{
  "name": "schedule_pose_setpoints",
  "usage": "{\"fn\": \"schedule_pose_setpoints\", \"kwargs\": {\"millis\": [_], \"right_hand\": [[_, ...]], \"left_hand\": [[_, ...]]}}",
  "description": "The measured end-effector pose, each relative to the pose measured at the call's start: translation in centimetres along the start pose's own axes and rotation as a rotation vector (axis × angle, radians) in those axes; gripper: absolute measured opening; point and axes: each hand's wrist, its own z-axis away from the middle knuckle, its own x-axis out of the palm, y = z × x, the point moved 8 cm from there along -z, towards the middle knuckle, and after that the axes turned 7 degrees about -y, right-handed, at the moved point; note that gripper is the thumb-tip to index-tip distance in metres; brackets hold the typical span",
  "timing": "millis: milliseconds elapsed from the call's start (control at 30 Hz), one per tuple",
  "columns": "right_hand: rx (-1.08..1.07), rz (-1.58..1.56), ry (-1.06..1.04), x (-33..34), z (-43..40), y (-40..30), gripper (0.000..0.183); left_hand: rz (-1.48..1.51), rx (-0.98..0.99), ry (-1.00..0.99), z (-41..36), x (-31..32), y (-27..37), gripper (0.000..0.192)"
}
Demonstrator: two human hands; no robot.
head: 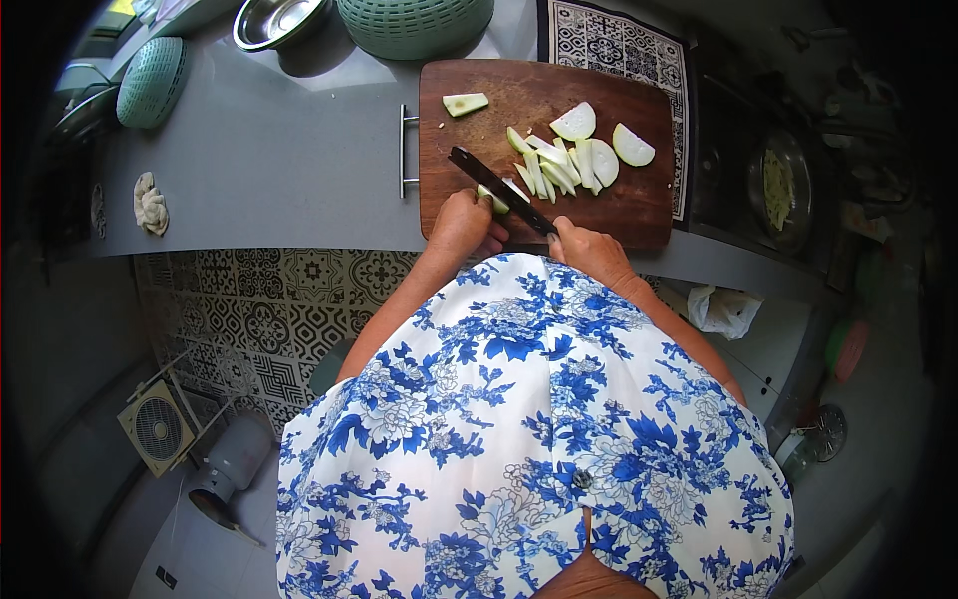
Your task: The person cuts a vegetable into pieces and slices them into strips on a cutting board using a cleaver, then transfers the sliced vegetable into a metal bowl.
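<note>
My right hand [591, 251] grips a dark-bladed kitchen knife [498, 187], its blade slanting up to the left over a wooden cutting board [479, 75]. Beside the blade, my left hand [465, 222] has its fingers on a piece of pale green vegetable [492, 199]; a white slice lies just across the blade. Cut vegetable sticks [555, 166] lie in a loose pile at the board's middle. Several half-round slices, one of them a vegetable slice [634, 145] at the right, lie around the pile. An end piece [465, 104] rests near the board's upper left.
A metal handle [404, 151] sticks out at the board's left. Behind stand a steel bowl [281, 22] and a green plastic basket [415, 28]. A crumpled cloth [150, 204] lies far left on the counter. At the right, a pan [780, 191] with pale green pieces sits on the stove.
</note>
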Motion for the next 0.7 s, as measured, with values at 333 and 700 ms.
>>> {"fn": "schedule_pose_setpoints", "kwargs": {"millis": [333,700], "right_hand": [[-0.075,0.019,0.137,-1.1,-2.8,0.9,0.017],[-0.009,-0.066,-0.052,0.9,-0.9,2.2,0.022]], "left_hand": [[0.039,-0.016,-0.034,-1.7,2.5,0.9,0.034],[-0.018,-0.037,-0.052,-1.1,1.3,-0.2,0.037]]}}
